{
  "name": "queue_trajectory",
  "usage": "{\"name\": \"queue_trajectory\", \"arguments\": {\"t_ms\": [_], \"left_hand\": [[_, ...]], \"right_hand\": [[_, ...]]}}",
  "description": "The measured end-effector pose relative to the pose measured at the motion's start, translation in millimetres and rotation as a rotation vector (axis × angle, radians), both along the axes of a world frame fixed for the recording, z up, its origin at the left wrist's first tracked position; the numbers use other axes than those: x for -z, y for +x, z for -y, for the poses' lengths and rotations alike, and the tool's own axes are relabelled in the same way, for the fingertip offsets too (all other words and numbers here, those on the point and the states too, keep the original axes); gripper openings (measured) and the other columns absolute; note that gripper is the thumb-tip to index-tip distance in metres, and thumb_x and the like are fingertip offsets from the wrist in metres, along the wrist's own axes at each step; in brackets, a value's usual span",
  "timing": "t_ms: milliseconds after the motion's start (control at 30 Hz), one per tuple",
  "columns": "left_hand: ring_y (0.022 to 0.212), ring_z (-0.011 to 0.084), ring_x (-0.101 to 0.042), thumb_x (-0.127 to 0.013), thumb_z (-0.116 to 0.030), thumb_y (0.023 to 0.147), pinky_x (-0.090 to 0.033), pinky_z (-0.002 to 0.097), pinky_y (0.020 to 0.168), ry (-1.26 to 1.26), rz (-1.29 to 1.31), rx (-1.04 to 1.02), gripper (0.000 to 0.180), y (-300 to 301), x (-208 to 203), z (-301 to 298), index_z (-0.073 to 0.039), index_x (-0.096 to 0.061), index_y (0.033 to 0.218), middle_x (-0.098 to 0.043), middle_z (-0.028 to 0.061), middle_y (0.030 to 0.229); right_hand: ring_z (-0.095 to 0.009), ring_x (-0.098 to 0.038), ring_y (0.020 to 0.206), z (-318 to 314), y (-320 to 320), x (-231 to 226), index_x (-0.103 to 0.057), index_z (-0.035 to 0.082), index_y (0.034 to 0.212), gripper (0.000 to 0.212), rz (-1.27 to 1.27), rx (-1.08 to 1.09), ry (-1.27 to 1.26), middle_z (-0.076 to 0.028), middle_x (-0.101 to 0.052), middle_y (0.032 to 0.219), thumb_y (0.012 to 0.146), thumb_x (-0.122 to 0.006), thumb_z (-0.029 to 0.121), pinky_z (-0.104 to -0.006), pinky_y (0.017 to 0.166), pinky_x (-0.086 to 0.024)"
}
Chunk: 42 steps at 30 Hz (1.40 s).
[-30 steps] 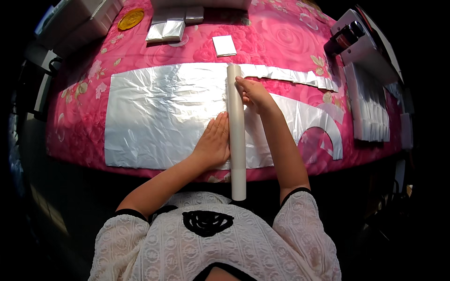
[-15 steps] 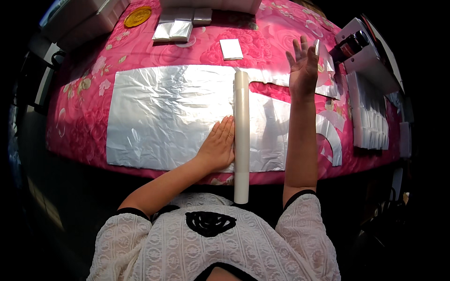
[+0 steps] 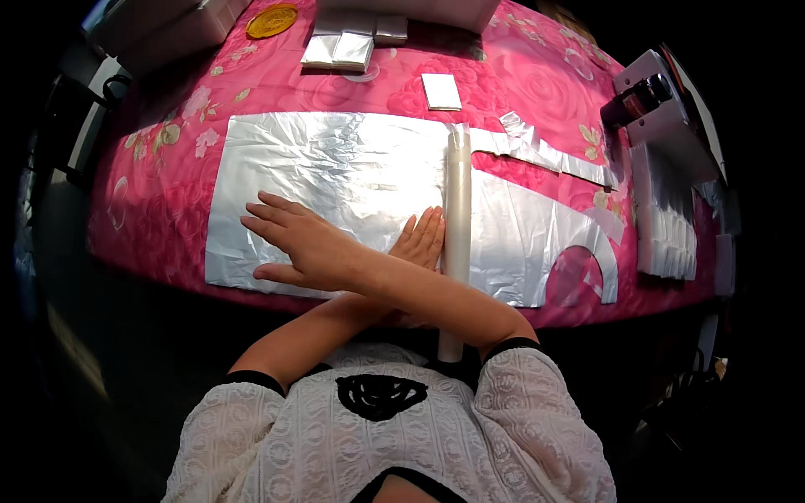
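A thin silvery-white plastic sheet [image 3: 386,155] lies spread over the table, its right end cut into curved, strap-like strips. Across it rests a long whitish tube [image 3: 458,201], its near end sticking out past the table edge. My left hand [image 3: 422,238] is flat on the sheet against the tube's left side, fingers extended. Over the left forearm crosses my right arm, and my right hand [image 3: 310,247] is above the sheet's left half with fingers spread, holding nothing. Whether the right palm touches the sheet, I cannot tell.
A pink floral tablecloth [image 3: 159,210] covers the table. Beyond the sheet lie a small folded packet [image 3: 441,92] and several silvery packets [image 3: 338,52]. A yellow round dish [image 3: 272,21] sits far left. At right are a stack of folded white pieces [image 3: 662,214] and a dark bottle [image 3: 636,101].
My right hand has swung from the sheet's far right strips across to its left half, passing over my left arm. The far strip now lies flatter. My left hand stays beside the tube.
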<state>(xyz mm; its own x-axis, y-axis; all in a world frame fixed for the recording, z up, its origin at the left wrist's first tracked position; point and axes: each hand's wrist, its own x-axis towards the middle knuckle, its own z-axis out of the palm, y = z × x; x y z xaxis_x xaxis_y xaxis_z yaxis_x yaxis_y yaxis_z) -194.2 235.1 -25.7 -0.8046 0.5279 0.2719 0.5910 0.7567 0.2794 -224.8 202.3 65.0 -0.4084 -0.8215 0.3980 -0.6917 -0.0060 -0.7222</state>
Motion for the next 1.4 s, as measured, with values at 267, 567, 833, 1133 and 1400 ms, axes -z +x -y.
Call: {"name": "queue_trajectory", "arguments": {"t_ms": [267, 567, 833, 1133, 1400], "left_hand": [[0.137, 0.0388, -0.012, -0.061, -0.031, 0.076, -0.013, 0.0464, 0.111, 0.327, 0.211, -0.008, 0.084, 25, -27, 43, 0.004, -0.019, 0.140, -0.015, 0.0239, 0.147], [0.132, 0.0292, -0.029, -0.030, -0.037, 0.093, -0.023, 0.0392, 0.107, 0.781, 0.238, -0.537, 0.059, 123, -39, 192, 0.002, -0.028, 0.138, -0.029, 0.0184, 0.143], [0.121, 0.0222, -0.044, -0.033, -0.024, 0.095, -0.034, 0.0344, 0.100, 0.975, 0.425, -0.822, 0.045, 204, -49, 236, 0.000, -0.040, 0.132, -0.043, 0.0126, 0.134], [0.095, 0.0345, -0.057, -0.074, -0.023, 0.072, -0.046, 0.0376, 0.081, 0.496, 0.484, -1.072, 0.061, 181, -46, 227, 0.002, -0.044, 0.119, -0.055, 0.0209, 0.108], [0.074, 0.0134, -0.060, -0.068, -0.023, 0.075, -0.050, 0.0260, 0.063, 2.011, 1.126, -0.116, 0.063, 189, -67, 222, 0.005, -0.042, 0.125, -0.058, 0.0087, 0.086]], "right_hand": [[-0.031, -0.028, 0.134, -239, -9, 33, -0.041, 0.008, 0.134, 0.059, -0.297, 0.352, 0.524, -0.012, -0.035, 0.142, 0.083, -0.057, 0.033, -0.0419, 0.108, -0.024], [-0.030, -0.038, 0.128, -29, 24, 19, -0.048, 0.004, 0.128, 0.051, 0.071, -0.322, 0.182, -0.013, -0.049, 0.131, 0.091, -0.045, 0.039, -0.0432, 0.105, -0.030], [-0.028, -0.034, 0.130, 31, -33, 54, -0.051, 0.010, 0.125, 0.050, -0.477, -0.142, 0.223, -0.010, -0.044, 0.135, 0.086, -0.051, 0.041, -0.0471, 0.109, -0.021], [-0.034, -0.027, 0.132, 180, 30, 65, -0.039, 0.000, 0.131, 0.057, -0.296, 0.430, 0.253, -0.022, -0.035, 0.136, 0.080, -0.053, 0.023, -0.0461, 0.110, -0.016], [-0.022, -0.056, 0.096, 130, 15, 13, -0.026, -0.003, 0.130, 0.069, 1.649, -0.007, -0.418, -0.016, -0.052, 0.102, 0.075, -0.063, 0.012, -0.0360, 0.082, -0.049]]}}
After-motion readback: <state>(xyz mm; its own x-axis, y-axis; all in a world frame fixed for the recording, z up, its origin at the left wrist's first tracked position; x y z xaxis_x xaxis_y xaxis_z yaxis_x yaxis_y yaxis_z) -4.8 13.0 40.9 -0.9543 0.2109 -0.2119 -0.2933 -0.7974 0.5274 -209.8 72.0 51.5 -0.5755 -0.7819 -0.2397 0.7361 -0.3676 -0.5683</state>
